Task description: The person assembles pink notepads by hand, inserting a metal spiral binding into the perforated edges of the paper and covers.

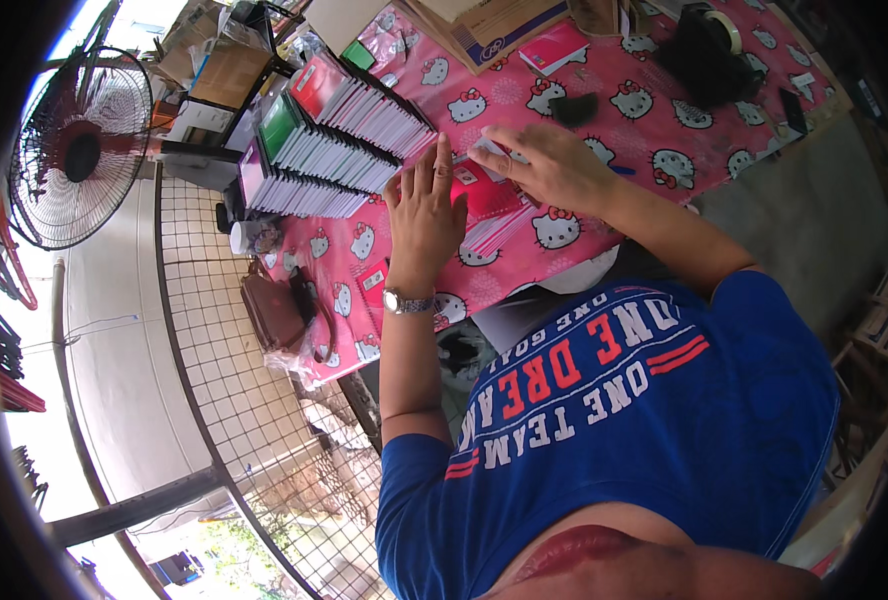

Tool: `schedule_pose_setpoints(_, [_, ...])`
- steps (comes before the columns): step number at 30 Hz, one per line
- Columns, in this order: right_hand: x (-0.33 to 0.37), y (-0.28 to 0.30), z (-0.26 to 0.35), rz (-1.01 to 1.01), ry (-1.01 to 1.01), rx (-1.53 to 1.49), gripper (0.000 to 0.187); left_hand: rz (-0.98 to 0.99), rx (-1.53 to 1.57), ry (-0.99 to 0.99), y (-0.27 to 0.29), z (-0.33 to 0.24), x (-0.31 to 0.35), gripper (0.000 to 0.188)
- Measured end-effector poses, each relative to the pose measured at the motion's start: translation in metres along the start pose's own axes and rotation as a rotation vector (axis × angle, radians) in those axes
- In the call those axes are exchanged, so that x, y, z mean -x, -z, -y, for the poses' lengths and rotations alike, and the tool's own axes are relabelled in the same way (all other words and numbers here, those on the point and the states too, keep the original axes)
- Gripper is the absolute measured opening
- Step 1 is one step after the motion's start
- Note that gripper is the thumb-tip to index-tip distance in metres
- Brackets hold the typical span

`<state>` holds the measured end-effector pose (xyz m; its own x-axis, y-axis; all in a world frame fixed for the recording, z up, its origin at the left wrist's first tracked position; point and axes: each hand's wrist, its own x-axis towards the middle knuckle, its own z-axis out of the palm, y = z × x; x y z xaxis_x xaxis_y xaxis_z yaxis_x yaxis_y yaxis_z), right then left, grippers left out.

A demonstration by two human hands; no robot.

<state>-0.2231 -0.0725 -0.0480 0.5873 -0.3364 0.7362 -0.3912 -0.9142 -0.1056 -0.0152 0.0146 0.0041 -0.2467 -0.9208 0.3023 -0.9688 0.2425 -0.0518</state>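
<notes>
My left hand (pixel 426 218), with a metal wristwatch (pixel 406 301) on its wrist, lies with fingers stretched out beside a pile of red-pink notebooks (pixel 492 195). Its fingertips reach toward the stacked spiral notebooks behind. Over the pile's far right side, my right hand (pixel 562 170) is bent with its fingers drawn together. At those fingertips shows a small whitish piece (pixel 488 147), too small to name. Rows of spiral notebooks with red covers (pixel 316 88), green covers (pixel 289 128) and purple covers (pixel 252 172) stand to the left of the hands.
A pink cartoon-cat tablecloth (pixel 509 270) covers the table. A cardboard box (pixel 484 35), a pink booklet (pixel 554 48), a black cloth-like heap (pixel 704 60) and a tape roll (pixel 726 32) lie farther back. Leftward are a fan (pixel 82 150), a white mug (pixel 254 237) and a brown bag (pixel 276 310).
</notes>
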Motion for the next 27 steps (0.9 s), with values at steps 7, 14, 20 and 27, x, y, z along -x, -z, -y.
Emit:
schedule_pose_setpoints(7, [-0.003, 0.006, -0.001, -0.058, 0.09, 0.103, 0.041, 0.04, 0.041, -0.018, 0.005, 0.0, -0.003, 0.097])
schedule_pose_setpoints(14, [-0.001, 0.007, -0.003, -0.052, 0.139, 0.08, 0.04, 0.026, 0.05, -0.023, 0.005, 0.001, -0.003, 0.097])
schedule_pose_setpoints(20, [-0.013, -0.003, 0.001, -0.113, -0.115, -0.354, 0.028, 0.012, 0.042, -0.029, 0.004, 0.002, -0.002, 0.096])
schedule_pose_setpoints(27, [-0.013, -0.003, 0.003, -0.024, -0.22, -0.433, 0.022, -0.031, 0.01, 0.017, 0.002, -0.006, -0.008, 0.071])
